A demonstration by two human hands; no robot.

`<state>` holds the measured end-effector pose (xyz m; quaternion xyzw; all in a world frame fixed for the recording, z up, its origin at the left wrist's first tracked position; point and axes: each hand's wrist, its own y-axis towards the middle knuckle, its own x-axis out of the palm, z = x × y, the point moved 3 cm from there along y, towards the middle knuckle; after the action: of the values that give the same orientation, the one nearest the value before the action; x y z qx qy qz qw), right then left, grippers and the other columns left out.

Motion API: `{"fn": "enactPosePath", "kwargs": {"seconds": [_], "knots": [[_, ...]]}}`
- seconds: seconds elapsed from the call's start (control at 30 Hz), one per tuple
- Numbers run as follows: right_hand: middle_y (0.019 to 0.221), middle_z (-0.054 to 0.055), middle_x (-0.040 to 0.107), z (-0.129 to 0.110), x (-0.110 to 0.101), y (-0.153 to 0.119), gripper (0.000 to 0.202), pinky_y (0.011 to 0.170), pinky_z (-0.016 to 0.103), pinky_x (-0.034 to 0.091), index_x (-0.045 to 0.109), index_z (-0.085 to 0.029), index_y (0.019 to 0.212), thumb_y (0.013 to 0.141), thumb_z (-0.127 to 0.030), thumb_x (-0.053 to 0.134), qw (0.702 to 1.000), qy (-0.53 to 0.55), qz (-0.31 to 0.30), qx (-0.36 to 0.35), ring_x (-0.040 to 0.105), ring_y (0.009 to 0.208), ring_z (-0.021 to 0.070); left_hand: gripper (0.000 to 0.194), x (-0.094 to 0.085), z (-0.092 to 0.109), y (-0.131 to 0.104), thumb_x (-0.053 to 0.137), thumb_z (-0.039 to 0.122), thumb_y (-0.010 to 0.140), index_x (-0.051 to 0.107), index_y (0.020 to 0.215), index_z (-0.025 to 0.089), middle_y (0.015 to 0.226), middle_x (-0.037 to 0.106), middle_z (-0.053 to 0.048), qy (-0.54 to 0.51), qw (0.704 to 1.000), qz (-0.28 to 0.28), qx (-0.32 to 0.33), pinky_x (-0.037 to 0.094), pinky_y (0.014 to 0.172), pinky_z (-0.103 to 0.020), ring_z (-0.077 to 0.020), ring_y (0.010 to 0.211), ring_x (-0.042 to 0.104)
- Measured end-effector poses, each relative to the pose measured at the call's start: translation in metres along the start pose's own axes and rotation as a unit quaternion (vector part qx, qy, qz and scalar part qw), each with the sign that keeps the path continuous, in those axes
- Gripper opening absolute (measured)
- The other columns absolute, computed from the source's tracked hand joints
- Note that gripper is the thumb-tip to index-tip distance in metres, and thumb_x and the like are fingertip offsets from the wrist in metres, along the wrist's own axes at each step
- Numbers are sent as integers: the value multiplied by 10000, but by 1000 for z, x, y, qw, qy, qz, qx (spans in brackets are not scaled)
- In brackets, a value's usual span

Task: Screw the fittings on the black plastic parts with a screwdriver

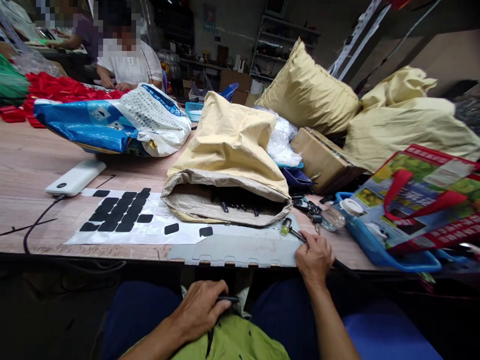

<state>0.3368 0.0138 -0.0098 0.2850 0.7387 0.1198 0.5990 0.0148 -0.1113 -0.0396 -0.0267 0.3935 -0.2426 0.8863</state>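
Note:
My right hand is closed round the handle of a small hammer at the table's front edge; its head has a yellow-green face and rests by the grey board. My left hand is over my lap, thumb and fingers pinching a thin black piece whose kind I cannot make out. Beyond the board lies a pale yellow cloth sack, its mouth towards me, with black pieces inside. Left of it, a white sheet carries rows of black rounded patches.
A white power bank with a cable lies at left, near a blue-and-white bag. Keys, a clear jar and a blue tray with a colourful bag stand right. A person sits across the table.

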Motion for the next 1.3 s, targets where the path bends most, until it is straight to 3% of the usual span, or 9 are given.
{"fn": "enactPosePath", "kwargs": {"seconds": [0.1, 0.2, 0.3, 0.4, 0.5, 0.6, 0.77, 1.0, 1.3], "knots": [[1010, 76, 642, -1, 0, -1, 407, 791, 365, 305, 772, -231, 1081, 799, -115, 501, 1000, 2, -4, 0, 510, 899, 237, 227, 27, -35, -2, 483, 293, 942, 658, 1072, 233, 968, 739, -110, 84, 989, -15, -124, 474, 833, -401, -313, 956, 699], [1017, 73, 641, -1, 0, -1, 401, 795, 368, 303, 764, -230, 1083, 802, -104, 507, 1000, 4, -2, 4, 504, 904, 235, 228, 20, -23, 0, 589, 247, 853, 670, 1066, 247, 1003, 740, -103, 96, 988, -22, -118, 478, 827, -388, -314, 969, 699], [1024, 70, 641, -1, 0, -2, 403, 803, 370, 305, 763, -234, 1082, 796, -96, 514, 1000, 7, -1, 5, 505, 916, 235, 160, -22, 25, 17, 589, 381, 896, 690, 970, 282, 828, 730, -32, 14, 1000, 11, -17, 444, 672, -294, -236, 802, 694], [1016, 67, 638, 0, -1, -2, 413, 810, 371, 311, 767, -243, 1090, 800, -96, 511, 1000, 8, -4, 2, 511, 929, 237, 285, -87, 53, 58, 501, 444, 955, 674, 870, 232, 713, 705, -35, 14, 984, 172, -41, 398, 607, -280, -193, 652, 646], [1021, 68, 642, 0, -2, -1, 416, 821, 372, 323, 771, -240, 1091, 802, -102, 506, 1000, 11, -3, 2, 518, 935, 237, 293, -136, 45, 110, 521, 435, 924, 684, 849, 204, 826, 741, -108, 77, 946, 283, -139, 441, 669, -322, -258, 778, 680], [1029, 72, 642, 0, -3, -1, 414, 831, 374, 330, 771, -237, 1091, 797, -107, 510, 1000, 13, -7, 4, 519, 944, 239, 295, -155, 25, 147, 588, 435, 857, 720, 845, 172, 896, 748, -183, 109, 929, 268, -231, 488, 716, -363, -326, 884, 699], [1017, 72, 635, -1, -4, -1, 412, 824, 375, 326, 767, -240, 1090, 800, -106, 506, 1000, 15, -10, 7, 509, 937, 239, 230, -157, 14, 144, 653, 394, 791, 731, 861, 189, 921, 758, -158, 129, 928, 241, -252, 490, 725, -352, -327, 921, 704], [1039, 69, 645, 1, 0, -2, 413, 838, 373, 319, 769, -235, 1096, 807, -110, 502, 1000, 16, -4, 12, 516, 944, 236, 127, -130, 21, 96, 696, 348, 819, 687, 914, 265, 883, 730, 7, 70, 981, 183, -5, 395, 667, -263, -187, 804, 647], [1030, 63, 655, -2, -3, -2, 348, 842, 368, 333, 770, -227, 1095, 852, -163, 528, 1000, 11, 2, -4, 533, 932, 231, 183, -99, 7, 94, 738, 330, 817, 671, 967, 248, 917, 651, 4, 71, 968, 234, 49, 410, 734, -278, -179, 842, 607]]}}
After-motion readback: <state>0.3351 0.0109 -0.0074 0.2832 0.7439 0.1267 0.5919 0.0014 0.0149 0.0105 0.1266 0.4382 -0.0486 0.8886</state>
